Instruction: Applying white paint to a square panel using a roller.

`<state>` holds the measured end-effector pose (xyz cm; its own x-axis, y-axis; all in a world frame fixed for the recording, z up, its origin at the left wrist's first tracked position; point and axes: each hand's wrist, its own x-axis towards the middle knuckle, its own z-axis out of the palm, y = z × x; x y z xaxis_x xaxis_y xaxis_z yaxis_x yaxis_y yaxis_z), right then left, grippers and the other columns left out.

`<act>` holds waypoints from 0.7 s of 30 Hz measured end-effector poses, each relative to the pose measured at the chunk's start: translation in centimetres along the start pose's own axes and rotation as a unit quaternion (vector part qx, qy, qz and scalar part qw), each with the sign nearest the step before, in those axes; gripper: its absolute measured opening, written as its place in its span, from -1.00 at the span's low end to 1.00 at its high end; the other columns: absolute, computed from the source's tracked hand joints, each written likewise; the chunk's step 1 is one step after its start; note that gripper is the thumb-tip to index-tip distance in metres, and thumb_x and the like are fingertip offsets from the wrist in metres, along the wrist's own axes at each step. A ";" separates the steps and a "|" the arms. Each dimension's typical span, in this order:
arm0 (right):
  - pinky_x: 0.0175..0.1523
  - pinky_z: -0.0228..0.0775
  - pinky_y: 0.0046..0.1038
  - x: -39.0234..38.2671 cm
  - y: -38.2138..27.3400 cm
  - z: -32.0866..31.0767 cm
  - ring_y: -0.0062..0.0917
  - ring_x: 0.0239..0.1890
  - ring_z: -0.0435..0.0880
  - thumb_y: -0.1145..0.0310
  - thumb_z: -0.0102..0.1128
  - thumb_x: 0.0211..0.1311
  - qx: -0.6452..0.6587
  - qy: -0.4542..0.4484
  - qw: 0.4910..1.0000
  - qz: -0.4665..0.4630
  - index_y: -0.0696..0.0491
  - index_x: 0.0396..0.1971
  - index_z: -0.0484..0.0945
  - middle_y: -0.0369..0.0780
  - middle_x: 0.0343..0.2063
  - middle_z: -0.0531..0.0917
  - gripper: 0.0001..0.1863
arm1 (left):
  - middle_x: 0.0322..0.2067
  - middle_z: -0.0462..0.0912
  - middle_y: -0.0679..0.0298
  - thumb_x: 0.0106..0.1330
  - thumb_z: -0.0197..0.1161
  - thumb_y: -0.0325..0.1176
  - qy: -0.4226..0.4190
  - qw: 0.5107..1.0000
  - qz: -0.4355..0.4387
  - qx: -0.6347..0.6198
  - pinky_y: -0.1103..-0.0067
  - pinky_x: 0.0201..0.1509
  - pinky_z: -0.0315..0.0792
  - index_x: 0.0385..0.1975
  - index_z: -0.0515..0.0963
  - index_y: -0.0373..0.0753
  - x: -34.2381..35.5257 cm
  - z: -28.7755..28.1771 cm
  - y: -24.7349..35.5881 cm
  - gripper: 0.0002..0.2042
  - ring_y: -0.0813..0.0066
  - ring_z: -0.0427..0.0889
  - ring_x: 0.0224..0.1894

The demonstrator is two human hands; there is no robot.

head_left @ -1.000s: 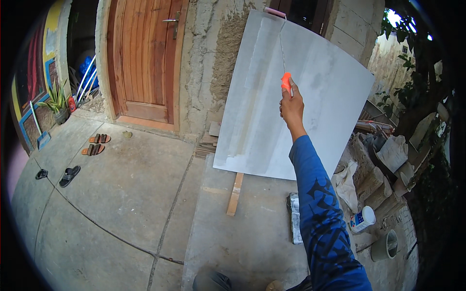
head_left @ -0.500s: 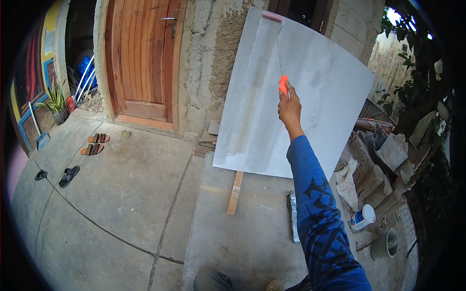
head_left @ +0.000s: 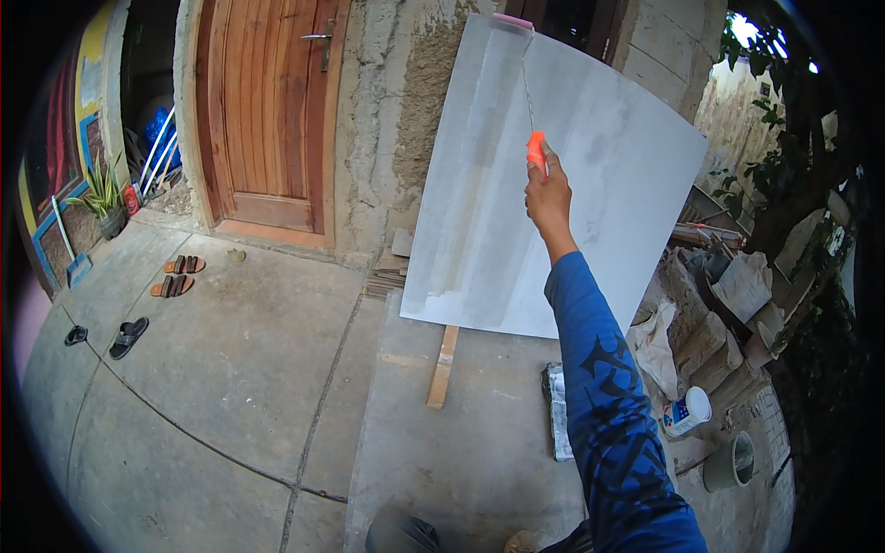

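My right hand (head_left: pixel 548 198) is closed on the orange handle (head_left: pixel 536 149) of a paint roller, my arm in a blue patterned sleeve reaching up. The pink roller (head_left: pixel 512 21) lies at the top left edge of a large white board (head_left: pixel 627 194), which leans against the wall and has grey, streaky bands down it. A wooden batten (head_left: pixel 444 367) sticks out from under the board. A paint tray (head_left: pixel 557 415) is on the ground, partly behind my forearm. My left hand is not in view.
A white bucket (head_left: pixel 685 412), a grey pail (head_left: pixel 728 461) and sacks (head_left: pixel 714 369) stand at the right, near a tree. At the left are a wooden door (head_left: pixel 267 120), several sandals (head_left: pixel 129 338), a potted plant (head_left: pixel 111 217) and a dustpan (head_left: pixel 78 269).
The roller dipped a little below the board's top edge half a second ago and is now back up at it. My right hand has risen and shifted slightly left.
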<state>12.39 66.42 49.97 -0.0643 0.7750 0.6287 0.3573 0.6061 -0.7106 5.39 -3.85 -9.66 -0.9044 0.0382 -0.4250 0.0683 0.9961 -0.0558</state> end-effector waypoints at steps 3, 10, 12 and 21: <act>0.27 0.37 -0.27 1.2 -0.6 0.2 -0.15 0.16 0.57 0.28 -0.09 0.43 0.001 -0.004 1.000 0.006 0.00 0.39 0.26 -0.01 0.14 0.57 -0.46 | 0.41 -0.42 -0.48 -0.21 0.21 0.62 0.015 0.997 0.016 0.079 -0.30 0.39 -0.14 0.51 -0.42 -0.11 0.5 1.3 -0.1 0.41 -0.52 -0.30 0.46; 0.28 0.37 -0.25 0.2 1.0 1.0 -0.12 0.17 0.56 0.28 -0.08 0.44 -0.013 -0.008 1.000 0.018 -0.01 0.39 0.25 0.00 0.15 0.56 -0.46 | 0.44 -0.36 -0.40 -0.22 0.20 0.62 0.022 0.994 -0.050 0.098 -0.27 0.38 -0.02 0.52 -0.39 -0.10 -0.3 0.6 1.1 0.40 -0.53 -0.20 0.44; 0.27 0.38 -0.25 -1.1 2.3 1.2 -0.12 0.16 0.56 0.28 -0.07 0.44 -0.019 -0.012 0.999 0.030 -0.03 0.39 0.25 0.00 0.15 0.56 -0.46 | 0.43 -0.36 -0.40 -0.20 0.21 0.61 0.024 0.994 -0.014 0.102 -0.24 0.40 -0.01 0.52 -0.41 -0.07 -0.3 0.7 0.9 0.39 -0.53 -0.18 0.44; 0.18 0.45 -0.24 -10.0 6.3 2.9 -0.09 0.06 0.63 0.34 -0.07 0.45 -0.006 -0.049 0.996 0.074 -0.09 0.39 0.23 -0.02 0.06 0.63 -0.48 | 0.44 -0.43 -0.36 -0.11 0.15 0.61 -0.031 0.997 -0.002 0.069 -0.29 0.39 -0.15 0.47 -0.52 -0.25 0.0 -0.3 0.3 0.41 -0.53 -0.32 0.45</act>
<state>12.63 63.05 38.32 -0.1004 0.8696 0.4835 0.3798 0.4827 -0.7892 5.29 -3.55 -9.41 -0.8769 0.0241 -0.4801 0.1254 0.9756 -0.1802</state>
